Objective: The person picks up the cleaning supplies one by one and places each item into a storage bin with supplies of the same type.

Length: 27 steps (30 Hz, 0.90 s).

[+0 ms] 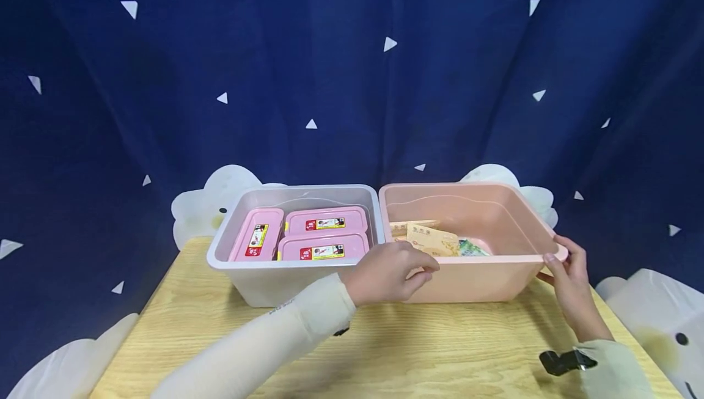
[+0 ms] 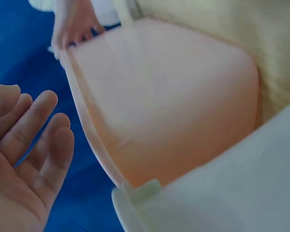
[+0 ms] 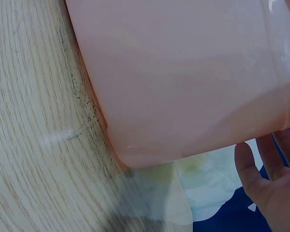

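Note:
A pink plastic storage bin stands on the wooden table, with beige printed packets and a green-and-white packet inside. My right hand grips its front right corner, thumb on the rim and fingers beneath it. In front of the bin's left end is my left hand, its fingers loosely bent and holding nothing. The left wrist view shows that palm beside the bin's rim, with a gap between. From the right wrist, the fingers show at the bin's side.
Left of the pink bin, close against it, stands a light grey bin. Several pink lidded boxes with labels lie inside it. Bare table shows in front. A dark blue curtain with white triangles hangs behind.

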Each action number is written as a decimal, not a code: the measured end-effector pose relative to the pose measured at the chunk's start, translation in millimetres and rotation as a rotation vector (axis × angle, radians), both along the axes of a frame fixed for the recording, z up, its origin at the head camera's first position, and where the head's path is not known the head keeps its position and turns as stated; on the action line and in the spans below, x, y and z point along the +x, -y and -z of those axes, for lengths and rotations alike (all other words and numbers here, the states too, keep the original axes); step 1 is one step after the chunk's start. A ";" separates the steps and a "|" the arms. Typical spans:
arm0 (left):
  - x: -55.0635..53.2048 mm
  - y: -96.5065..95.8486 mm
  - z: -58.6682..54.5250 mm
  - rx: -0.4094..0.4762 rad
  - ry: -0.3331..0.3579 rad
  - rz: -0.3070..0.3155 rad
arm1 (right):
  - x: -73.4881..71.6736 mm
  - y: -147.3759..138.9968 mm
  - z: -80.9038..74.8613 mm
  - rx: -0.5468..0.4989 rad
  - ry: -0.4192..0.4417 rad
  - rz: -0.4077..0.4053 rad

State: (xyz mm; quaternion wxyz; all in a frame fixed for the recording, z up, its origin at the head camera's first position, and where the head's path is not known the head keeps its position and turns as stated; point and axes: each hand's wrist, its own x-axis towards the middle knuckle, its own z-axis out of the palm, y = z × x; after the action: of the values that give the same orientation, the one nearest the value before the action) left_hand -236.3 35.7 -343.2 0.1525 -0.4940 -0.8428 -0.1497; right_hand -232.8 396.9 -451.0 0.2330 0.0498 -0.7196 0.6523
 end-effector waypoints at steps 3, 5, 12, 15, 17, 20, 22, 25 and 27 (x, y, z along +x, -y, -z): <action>13.4 9.2 7.9 -0.006 0.008 0.025 | -0.5 0.4 1.6 -0.021 -0.011 -0.001; 19.2 16.2 14.5 0.012 -0.001 0.045 | -0.8 0.5 2.7 -0.025 -0.013 0.000; 30.4 44.6 50.4 0.137 0.008 0.014 | -2.8 0.5 3.9 -0.037 -0.023 -0.015; 34.3 55.7 71.3 0.181 0.127 -0.054 | -4.2 -0.9 4.9 -0.027 -0.026 -0.017; 36.9 61.0 84.6 0.212 0.231 -0.096 | -5.4 -3.2 6.5 -0.036 -0.030 -0.019; 40.4 66.0 99.0 0.248 0.364 -0.135 | -8.9 -9.2 12.1 -0.073 -0.055 -0.039; 41.9 68.8 105.2 0.268 0.409 -0.142 | -10.6 -12.1 14.6 -0.067 -0.054 -0.048; 43.4 73.1 110.2 0.290 0.435 -0.149 | -14.9 -17.2 19.8 -0.057 -0.040 -0.055; 44.1 75.9 112.4 0.297 0.443 -0.158 | -16.3 -17.6 21.1 -0.049 -0.031 -0.051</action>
State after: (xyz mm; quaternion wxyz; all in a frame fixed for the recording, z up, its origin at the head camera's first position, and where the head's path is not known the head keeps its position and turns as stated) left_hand -192.2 -40.2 -455.5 0.0466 -0.3544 -0.8603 -0.3635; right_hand -249.1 414.5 -472.0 0.2288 0.0726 -0.6981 0.6746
